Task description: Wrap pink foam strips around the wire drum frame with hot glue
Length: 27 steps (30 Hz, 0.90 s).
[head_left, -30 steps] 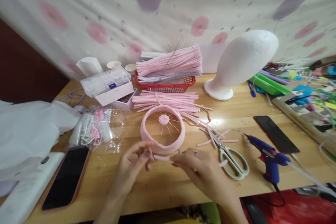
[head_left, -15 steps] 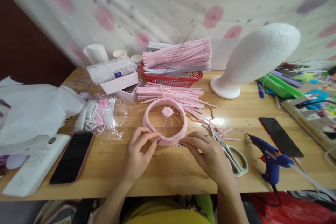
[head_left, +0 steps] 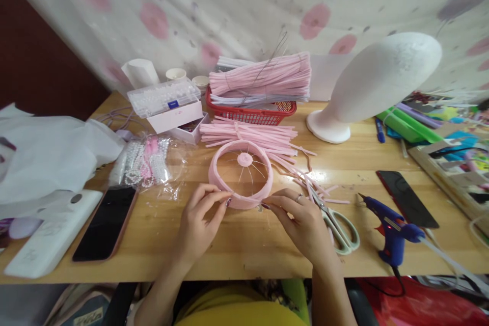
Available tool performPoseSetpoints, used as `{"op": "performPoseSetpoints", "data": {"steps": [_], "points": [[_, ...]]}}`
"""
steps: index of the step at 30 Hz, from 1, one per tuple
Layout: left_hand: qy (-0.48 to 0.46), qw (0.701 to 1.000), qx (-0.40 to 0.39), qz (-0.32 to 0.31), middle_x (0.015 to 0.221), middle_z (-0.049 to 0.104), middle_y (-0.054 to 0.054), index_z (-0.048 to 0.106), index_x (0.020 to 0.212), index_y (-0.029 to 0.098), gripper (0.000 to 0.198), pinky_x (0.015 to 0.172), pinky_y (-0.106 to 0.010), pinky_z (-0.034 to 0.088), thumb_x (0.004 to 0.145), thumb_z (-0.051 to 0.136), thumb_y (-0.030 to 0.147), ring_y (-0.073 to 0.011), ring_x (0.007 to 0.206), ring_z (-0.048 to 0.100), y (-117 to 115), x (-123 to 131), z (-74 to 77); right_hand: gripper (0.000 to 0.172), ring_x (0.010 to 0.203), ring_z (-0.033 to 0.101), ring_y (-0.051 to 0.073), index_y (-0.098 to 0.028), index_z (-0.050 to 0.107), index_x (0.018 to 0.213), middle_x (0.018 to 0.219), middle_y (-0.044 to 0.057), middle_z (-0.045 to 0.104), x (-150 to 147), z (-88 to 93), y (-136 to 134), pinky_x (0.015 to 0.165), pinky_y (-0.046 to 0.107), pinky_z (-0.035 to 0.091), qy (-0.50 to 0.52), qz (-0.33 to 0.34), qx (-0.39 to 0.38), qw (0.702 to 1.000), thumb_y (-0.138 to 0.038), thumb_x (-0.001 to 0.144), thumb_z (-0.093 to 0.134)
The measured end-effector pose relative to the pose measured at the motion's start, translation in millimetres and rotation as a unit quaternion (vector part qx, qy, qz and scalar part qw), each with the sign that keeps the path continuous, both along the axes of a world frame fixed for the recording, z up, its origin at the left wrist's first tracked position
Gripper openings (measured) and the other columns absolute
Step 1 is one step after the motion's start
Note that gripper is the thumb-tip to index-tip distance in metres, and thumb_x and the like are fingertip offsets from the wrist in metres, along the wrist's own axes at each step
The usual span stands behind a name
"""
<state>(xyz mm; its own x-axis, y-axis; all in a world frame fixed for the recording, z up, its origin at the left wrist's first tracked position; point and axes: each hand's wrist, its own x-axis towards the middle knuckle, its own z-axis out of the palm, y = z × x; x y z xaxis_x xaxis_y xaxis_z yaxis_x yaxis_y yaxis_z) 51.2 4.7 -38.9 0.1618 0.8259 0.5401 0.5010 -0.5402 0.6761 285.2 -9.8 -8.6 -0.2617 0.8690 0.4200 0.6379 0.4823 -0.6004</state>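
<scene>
A round pink ring-shaped frame (head_left: 213, 169), covered in fuzzy pipe cleaner, sits in front of me. Thin wires run from its rim to a small pink coiled disc (head_left: 245, 159) in the middle. My left hand (head_left: 204, 214) pinches the near left part of the rim between thumb and fingers. At the near right of the rim, my right hand (head_left: 300, 221) is closed, its fingertips pressed together against the band. Behind the ring lies a loose bundle of pink pipe cleaners (head_left: 248, 132). Scissors (head_left: 336, 224) with pale green handles rest beside my right hand.
A blue glue gun (head_left: 393, 226) and a dark phone (head_left: 407, 198) lie at right. A white foam head stand (head_left: 378, 86) rises behind. Further back is a red basket (head_left: 252, 114) of pipe cleaners; at left are bagged beads (head_left: 147, 163) and another phone (head_left: 105, 224).
The whole view has shifted slightly. Both hands keep nearly the same hold at the near rim of the pink ring, with no other clear change.
</scene>
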Motion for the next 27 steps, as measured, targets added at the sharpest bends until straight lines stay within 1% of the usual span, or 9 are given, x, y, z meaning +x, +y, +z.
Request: {"op": "performPoseSetpoints", "data": {"steps": [4, 8, 12, 16, 22, 27], "points": [[0.006, 1.000, 0.012, -0.003, 0.096, 0.063, -0.003, 0.070, 0.106, 0.021, 0.023, 0.082, -0.026, 0.056, 0.093, 0.059, 0.006, -0.0136, 0.090, 0.065, 0, 1, -0.5, 0.018, 0.077, 0.072, 0.017, -0.022, 0.075, 0.095, 0.085, 0.004, 0.074, 1, -0.1, 0, 0.067, 0.027, 0.055, 0.004, -0.012, 0.011, 1.000, -0.016, 0.097, 0.058], [0.016, 0.999, 0.031, 0.006, 0.096, 0.063, -0.004, 0.071, 0.108, 0.021, 0.024, 0.081, -0.027, 0.056, 0.093, 0.058, 0.006, -0.0141, 0.089, 0.065, -1, 2, -1.8, 0.022, 0.076, 0.071, 0.016, -0.023, 0.076, 0.097, 0.086, 0.003, 0.075, 1, -1.8, 0, 0.067, 0.026, 0.055, 0.006, 0.001, 0.012, 1.000, -0.013, 0.097, 0.056], [0.019, 0.999, 0.036, 0.005, 0.098, 0.063, -0.004, 0.070, 0.110, 0.021, 0.027, 0.081, -0.027, 0.056, 0.093, 0.058, 0.005, -0.0145, 0.090, 0.065, -3, 4, -3.7, 0.021, 0.076, 0.072, 0.016, -0.022, 0.076, 0.097, 0.087, 0.004, 0.075, -2, -2.5, 1, 0.068, 0.026, 0.056, 0.009, -0.007, 0.002, 1.000, -0.016, 0.097, 0.057], [0.023, 0.999, 0.041, -0.004, 0.098, 0.063, -0.005, 0.069, 0.115, 0.022, 0.032, 0.080, -0.027, 0.056, 0.092, 0.057, 0.004, -0.0149, 0.089, 0.064, -5, 4, -8.0, 0.020, 0.074, 0.072, 0.016, -0.021, 0.076, 0.097, 0.086, 0.004, 0.075, -5, -1.2, 1, 0.064, 0.025, 0.054, 0.004, -0.013, 0.000, 1.000, -0.018, 0.099, 0.056], [0.056, 0.997, 0.054, -0.001, 0.097, 0.062, -0.005, 0.067, 0.123, 0.023, 0.038, 0.080, -0.027, 0.055, 0.091, 0.057, 0.004, -0.0144, 0.085, 0.063, -7, 6, -12.3, 0.022, 0.076, 0.072, 0.017, -0.022, 0.076, 0.097, 0.087, 0.005, 0.076, -5, 0.0, 3, 0.065, 0.026, 0.054, -0.007, -0.012, -0.003, 1.000, -0.018, 0.099, 0.055], [0.110, 0.990, 0.082, 0.011, 0.094, 0.062, -0.005, 0.065, 0.127, 0.025, 0.041, 0.077, -0.027, 0.056, 0.093, 0.054, 0.006, -0.0151, 0.082, 0.063, -11, 6, -13.8, 0.020, 0.077, 0.072, 0.017, -0.021, 0.075, 0.098, 0.088, 0.006, 0.076, -6, -2.2, 3, 0.066, 0.026, 0.054, -0.004, -0.004, -0.007, 1.000, -0.020, 0.100, 0.056]]}}
